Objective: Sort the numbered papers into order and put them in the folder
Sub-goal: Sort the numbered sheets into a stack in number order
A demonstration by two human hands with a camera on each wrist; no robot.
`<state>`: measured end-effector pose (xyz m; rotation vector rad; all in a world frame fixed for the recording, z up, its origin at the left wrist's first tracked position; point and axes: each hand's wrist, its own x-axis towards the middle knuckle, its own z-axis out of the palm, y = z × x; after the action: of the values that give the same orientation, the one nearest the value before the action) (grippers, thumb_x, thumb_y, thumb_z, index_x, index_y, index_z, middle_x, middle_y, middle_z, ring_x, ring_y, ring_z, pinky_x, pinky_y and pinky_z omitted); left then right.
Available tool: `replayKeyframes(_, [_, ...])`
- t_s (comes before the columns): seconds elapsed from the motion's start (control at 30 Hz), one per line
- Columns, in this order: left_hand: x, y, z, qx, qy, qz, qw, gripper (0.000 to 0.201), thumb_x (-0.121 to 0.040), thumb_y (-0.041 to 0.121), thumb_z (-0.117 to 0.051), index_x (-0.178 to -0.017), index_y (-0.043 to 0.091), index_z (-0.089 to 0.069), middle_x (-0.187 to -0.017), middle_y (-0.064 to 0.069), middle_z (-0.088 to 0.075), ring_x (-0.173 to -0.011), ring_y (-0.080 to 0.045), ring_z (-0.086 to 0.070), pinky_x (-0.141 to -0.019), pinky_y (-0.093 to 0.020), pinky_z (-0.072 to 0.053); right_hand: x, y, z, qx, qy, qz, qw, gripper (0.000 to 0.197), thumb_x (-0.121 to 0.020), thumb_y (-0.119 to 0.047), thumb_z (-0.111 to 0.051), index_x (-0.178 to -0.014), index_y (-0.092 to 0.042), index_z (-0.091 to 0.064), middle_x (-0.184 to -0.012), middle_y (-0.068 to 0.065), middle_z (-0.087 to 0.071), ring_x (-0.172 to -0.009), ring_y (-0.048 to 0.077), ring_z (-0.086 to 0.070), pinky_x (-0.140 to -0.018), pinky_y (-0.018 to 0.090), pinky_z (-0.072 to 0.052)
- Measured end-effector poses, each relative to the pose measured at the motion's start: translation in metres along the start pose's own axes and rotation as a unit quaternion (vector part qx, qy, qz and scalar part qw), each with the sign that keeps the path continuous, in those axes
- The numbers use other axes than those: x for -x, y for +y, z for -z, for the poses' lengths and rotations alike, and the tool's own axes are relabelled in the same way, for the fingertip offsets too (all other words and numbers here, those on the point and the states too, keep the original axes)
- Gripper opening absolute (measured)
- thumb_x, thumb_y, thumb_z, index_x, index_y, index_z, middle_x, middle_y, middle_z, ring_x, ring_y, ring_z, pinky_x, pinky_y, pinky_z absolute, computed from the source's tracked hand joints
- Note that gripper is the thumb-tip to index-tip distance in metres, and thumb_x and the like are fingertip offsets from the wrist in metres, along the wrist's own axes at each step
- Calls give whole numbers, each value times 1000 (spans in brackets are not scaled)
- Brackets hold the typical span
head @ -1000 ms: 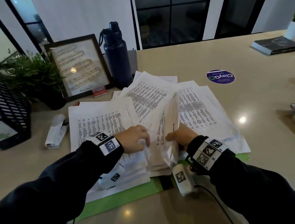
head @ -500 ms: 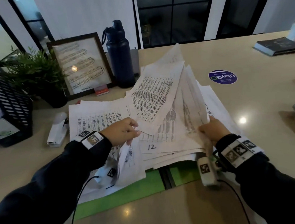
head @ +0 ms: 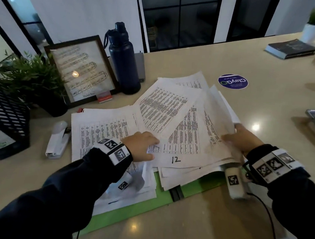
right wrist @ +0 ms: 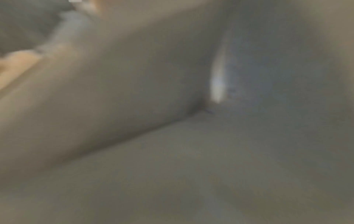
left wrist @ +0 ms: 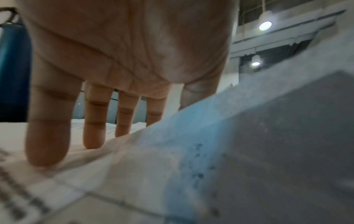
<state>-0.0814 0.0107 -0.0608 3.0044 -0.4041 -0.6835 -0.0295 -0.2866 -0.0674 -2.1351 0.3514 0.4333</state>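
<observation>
Beige table (head: 204, 59) carries an open green folder (head: 126, 211), with loose printed papers (head: 172, 109) fanned across it, sheet "12" (head: 180, 159) uppermost near the front. Left hand (head: 141, 146) lies flat on the left pile, fingers (left wrist: 47, 136) straight; right hand (head: 243, 139) grips the raised right-hand sheets at their edge.

A handwritten "12" stands at the bottom margin of the top printed sheet (head: 176, 151). A round purple sticker (head: 232, 81) on the bench (head: 191, 225) reads "ClayGo", upside down from here. The sheets' printed tables and the framed sign's (head: 81, 70) lines are too small to read.
</observation>
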Motion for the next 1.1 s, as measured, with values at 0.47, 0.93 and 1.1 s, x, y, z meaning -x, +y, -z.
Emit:
replayKeyframes(0.47, [-21, 22, 8, 11, 25, 115, 993, 60, -82, 28, -63, -131, 9, -35, -135, -13, -39, -122, -32, -41, -93, -41, -41, 34, -65, -92, -279, -225, -80, 930, 5, -91, -9, -47, -87, -7, -45, -77, 14, -44, -59, 26, -48, -53, 31, -48])
replayKeyframes(0.93, [-20, 10, 10, 89, 36, 108, 990, 71, -83, 20, -63, -143, 13, -25, -146, -10, -32, -128, -29, -40, -101, -40, -40, -12, -75, -71, 1, -80, 26, 996, 22, -93, -8, -41, -72, -8, -46, -86, 20, -70, -55, 23, -58, -45, 23, -45])
replayKeyframes(1.1, [-25, 18, 7, 70, 39, 96, 992, 70, -84, 16, -57, -144, 17, -23, -147, -7, -30, -129, -28, -38, -99, -38, -39, -16, -27, -9, -15, -131, -81, 988, 17, -92, -6, -45, -102, 7, -45, -75, 25, -60, -51, 31, -64, -39, 27, -44])
